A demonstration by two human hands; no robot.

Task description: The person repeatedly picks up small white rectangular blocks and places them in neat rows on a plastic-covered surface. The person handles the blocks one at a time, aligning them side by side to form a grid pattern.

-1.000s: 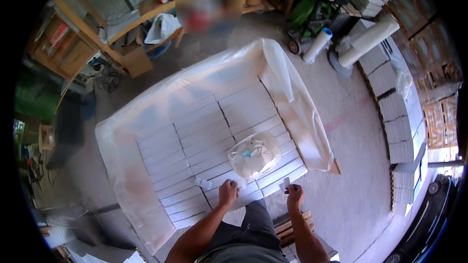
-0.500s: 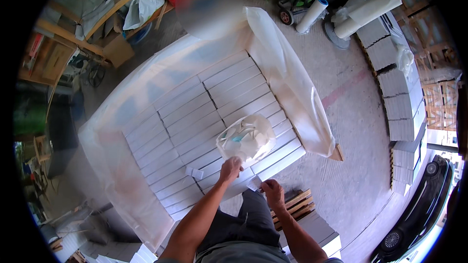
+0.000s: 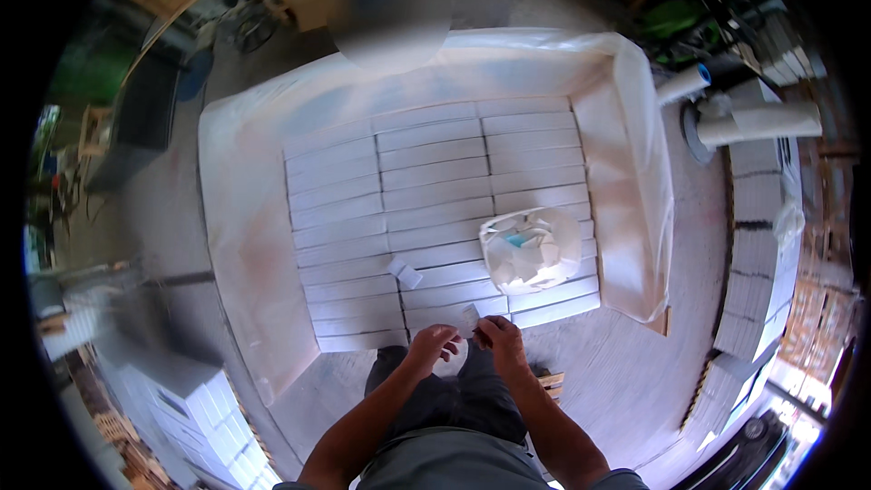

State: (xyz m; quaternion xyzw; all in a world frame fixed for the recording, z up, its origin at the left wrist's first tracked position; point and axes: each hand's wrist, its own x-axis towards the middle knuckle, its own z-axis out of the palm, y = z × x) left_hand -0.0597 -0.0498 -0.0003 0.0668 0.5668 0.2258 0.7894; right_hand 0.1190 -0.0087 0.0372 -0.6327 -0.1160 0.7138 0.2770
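Note:
Just in front of my body, my right hand [image 3: 500,343] pinches a small white paper slip [image 3: 470,316] at its right edge. Beside it on the left is my left hand [image 3: 434,347], its fingers loosely bent and apart, with nothing visible in them. Both hands are over the near edge of a wide layer of white stacked blocks [image 3: 435,191]. A clear plastic bag [image 3: 533,249] of crumpled paper scraps stands on the blocks, to the right beyond my hands. Another small white slip [image 3: 406,273] lies on the blocks to the left.
Translucent plastic sheeting [image 3: 626,172] rises around the far and side edges of the stack. More white stacks stand at right [image 3: 755,218] and lower left [image 3: 204,408]. A wrapped roll [image 3: 762,124] stands far right. A wooden pallet [image 3: 552,385] shows near my right forearm.
My left hand has left the rim of the bag and come back beside my right hand. The slip is still in my right hand. The whole view has turned.

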